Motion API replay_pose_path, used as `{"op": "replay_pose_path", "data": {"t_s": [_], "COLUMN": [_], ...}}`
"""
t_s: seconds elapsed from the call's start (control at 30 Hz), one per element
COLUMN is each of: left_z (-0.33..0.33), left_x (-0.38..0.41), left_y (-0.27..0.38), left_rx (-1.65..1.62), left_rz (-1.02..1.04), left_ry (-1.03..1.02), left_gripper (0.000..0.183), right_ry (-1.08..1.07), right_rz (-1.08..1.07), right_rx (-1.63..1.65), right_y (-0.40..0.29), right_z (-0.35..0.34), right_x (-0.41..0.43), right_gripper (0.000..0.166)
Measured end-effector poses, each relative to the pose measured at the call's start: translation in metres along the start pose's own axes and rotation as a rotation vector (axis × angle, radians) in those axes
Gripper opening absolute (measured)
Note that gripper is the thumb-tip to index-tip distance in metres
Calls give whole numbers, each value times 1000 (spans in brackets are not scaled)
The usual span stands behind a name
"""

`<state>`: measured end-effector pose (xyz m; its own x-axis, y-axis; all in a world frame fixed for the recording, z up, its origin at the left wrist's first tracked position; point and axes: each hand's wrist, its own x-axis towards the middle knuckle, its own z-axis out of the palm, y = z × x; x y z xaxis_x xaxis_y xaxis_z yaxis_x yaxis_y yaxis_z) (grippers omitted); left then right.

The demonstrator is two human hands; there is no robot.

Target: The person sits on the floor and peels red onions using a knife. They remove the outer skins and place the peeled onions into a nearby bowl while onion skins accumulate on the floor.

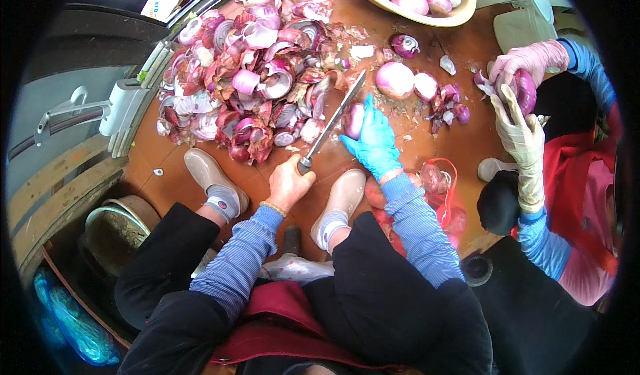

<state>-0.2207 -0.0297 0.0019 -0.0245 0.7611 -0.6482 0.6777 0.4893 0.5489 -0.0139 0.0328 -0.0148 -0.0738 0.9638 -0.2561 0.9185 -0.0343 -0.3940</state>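
Observation:
My left hand (291,182), bare with a beaded bracelet at the wrist, is closed around the dark handle of a knife (336,117). Its long blade points up and to the right. My right hand (372,137), in a blue glove, holds a red onion (355,120) just right of the blade. A large heap of red onion peels and cut ends (250,75) lies on the tiled floor beyond my left hand. Near my right hand rest a bigger peeled onion (395,80), a smaller one (426,86) and one partly in its skin (405,45).
A cream basin (450,21) of peeled onions stands at the top. A co-worker's gloved hands (517,92) hold a red onion at the right. A red net bag of onions (452,215) lies beside my right forearm. Old bowls (115,230) stand lower left, near a sliding door frame (135,105).

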Motion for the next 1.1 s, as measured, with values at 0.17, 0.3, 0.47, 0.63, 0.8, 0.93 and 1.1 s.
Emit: {"op": "replay_pose_path", "data": {"t_s": [0.17, 0.3, 0.47, 0.63, 0.8, 0.93, 1.1], "left_z": [-3, -10, -26, -25, -31, -30, -18], "left_x": [-6, -15, -14, -10, -5, -5, -2], "left_y": [4, -4, -3, 11, 19, 27, 8], "left_rx": [20, 123, 155, 56, -17, -35, 310], "left_rz": [25, 65, 120, 186, 284, 322, 124], "left_ry": [-60, -11, 74, 147, 171, 199, 22], "left_gripper": [25, 25, 26, 25, 24, 23, 36], "right_ry": [-192, -196, -102, -247, -125, -178, -226], "right_rz": [233, 272, 154, 219, 161, 165, 249], "right_rx": [165, 253, 65, 44, 23, 25, 26], "right_y": [11, -5, -25, -34, -30, -25, -34], "right_z": [1, 15, 17, 8, 21, 18, 16], "right_x": [-1, -4, 5, 12, 13, 12, 6], "right_gripper": [99, 99, 96, 102, 96, 92, 90]}}
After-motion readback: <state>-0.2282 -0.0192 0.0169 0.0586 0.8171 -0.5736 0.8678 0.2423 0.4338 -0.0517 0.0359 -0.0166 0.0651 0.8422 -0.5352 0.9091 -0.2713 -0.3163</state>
